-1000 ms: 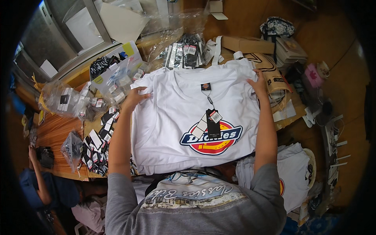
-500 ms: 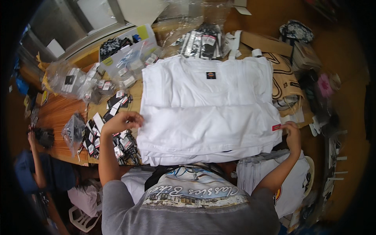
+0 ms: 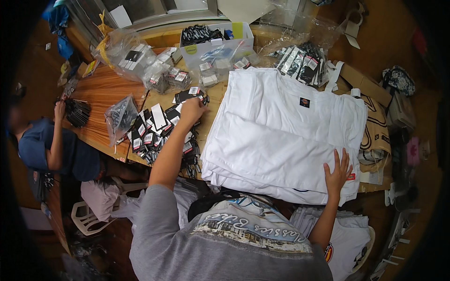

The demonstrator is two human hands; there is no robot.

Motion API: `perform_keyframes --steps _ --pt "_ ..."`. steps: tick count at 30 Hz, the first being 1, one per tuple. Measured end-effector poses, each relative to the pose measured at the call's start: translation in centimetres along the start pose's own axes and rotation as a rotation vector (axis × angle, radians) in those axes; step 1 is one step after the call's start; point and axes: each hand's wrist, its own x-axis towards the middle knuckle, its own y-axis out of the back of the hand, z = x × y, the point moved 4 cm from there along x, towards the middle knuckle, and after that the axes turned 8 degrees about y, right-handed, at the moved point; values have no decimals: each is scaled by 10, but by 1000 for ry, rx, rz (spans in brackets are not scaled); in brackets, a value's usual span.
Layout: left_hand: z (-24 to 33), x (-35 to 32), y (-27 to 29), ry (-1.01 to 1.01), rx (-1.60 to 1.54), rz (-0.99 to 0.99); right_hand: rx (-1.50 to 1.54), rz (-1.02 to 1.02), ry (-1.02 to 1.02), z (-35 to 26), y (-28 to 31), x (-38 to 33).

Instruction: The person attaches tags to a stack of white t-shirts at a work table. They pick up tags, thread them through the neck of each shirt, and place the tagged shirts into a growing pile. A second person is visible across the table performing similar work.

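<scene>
A stack of white T-shirts lies on the table in front of me, the top one with its hem folded up, a dark neck label and a small red tab near the hem. My right hand rests flat on the folded part beside that tab, fingers spread. To the left of the stack, my left hand is over a heap of black-and-white hang tags. Its fingers are curled together against the tags at the heap's far side; whatever they hold is hidden.
Behind the heap stand a white box of dark tags and plastic bags of tags. More tags in clear plastic lie beyond the shirts. Folded white garments sit low right. At left, a person holds a dark bundle.
My left hand has left the shirt's edge and moved onto the hang tags. My right hand has shifted from the red tab's edge to lie flat on the fabric. The view has turned left.
</scene>
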Motion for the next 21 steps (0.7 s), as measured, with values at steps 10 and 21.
perform_keyframes --steps 10,21 --pt "27 10 32 -220 -524 -66 216 122 -2 -20 25 13" --pt "235 -103 98 -813 -640 -406 1630 -28 281 -152 76 119"
